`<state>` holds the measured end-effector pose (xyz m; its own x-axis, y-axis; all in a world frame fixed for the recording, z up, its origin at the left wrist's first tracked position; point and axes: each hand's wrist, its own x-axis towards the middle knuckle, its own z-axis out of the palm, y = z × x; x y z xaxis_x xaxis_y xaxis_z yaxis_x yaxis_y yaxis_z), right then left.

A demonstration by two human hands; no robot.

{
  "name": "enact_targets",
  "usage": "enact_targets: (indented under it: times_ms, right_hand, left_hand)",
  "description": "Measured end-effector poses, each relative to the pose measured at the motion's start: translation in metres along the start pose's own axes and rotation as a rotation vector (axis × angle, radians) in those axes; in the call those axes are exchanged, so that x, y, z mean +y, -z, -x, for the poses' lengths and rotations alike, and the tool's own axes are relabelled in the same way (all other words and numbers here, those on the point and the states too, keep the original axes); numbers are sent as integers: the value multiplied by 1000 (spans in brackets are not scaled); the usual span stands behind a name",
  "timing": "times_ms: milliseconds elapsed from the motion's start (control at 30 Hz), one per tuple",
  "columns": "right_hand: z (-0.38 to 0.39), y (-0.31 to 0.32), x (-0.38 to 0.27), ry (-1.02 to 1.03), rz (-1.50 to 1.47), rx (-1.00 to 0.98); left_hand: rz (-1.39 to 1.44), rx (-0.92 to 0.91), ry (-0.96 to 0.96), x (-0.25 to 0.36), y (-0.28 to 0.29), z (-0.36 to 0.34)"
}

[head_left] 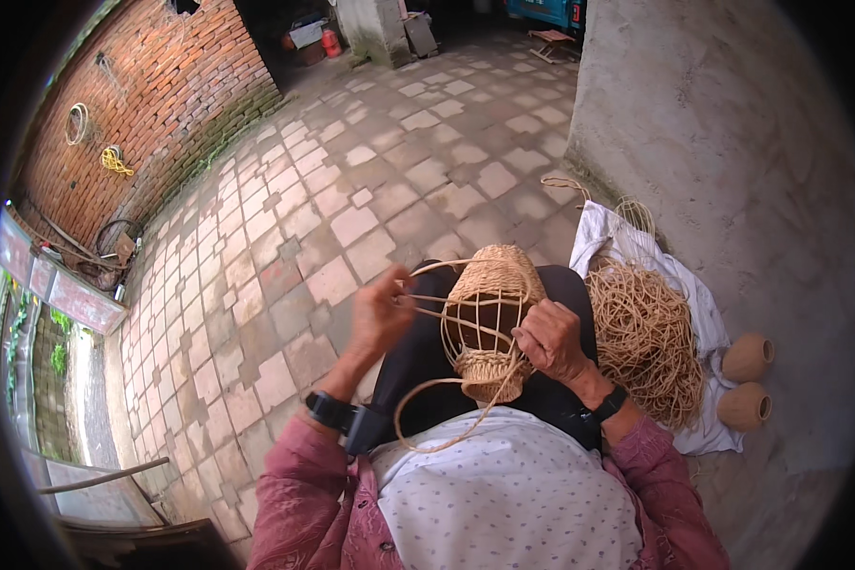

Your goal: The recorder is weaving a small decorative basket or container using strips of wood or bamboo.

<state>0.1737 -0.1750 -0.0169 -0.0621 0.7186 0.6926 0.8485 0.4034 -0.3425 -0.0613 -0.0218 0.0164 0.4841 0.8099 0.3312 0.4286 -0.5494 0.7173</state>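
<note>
A half-woven basket (502, 273) of tan cord lies across my lap. Its far part is densely woven, its middle shows bare upright strands with a dark inside, and a narrow woven band (489, 369) closes the near end. My left hand (382, 309) is closed on tan cord strands (430, 302) and pulls them out to the left of the basket. On the basket's right side, my right hand (549, 340) grips the frame with curled fingers. A loose cord loop (399, 418) hangs from the near band toward my apron.
To the right, a heap of tan cord (641, 332) lies on a white sack (594, 228). Two round clay-coloured pots (748, 358) stand beside it, close to a grey wall (722, 142). A brick wall (152, 104) rises at the far left above the tiled floor (285, 275).
</note>
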Motion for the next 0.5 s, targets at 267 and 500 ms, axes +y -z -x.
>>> enact_targets:
  times_ms: [267,500]
  right_hand:
    - [1,13,-3,-55,-15,3]
    - [3,7,1,-75,-48,19]
  left_hand:
    - [-308,488,477,-229,263,50]
    - [372,-260,466,-66,83,1]
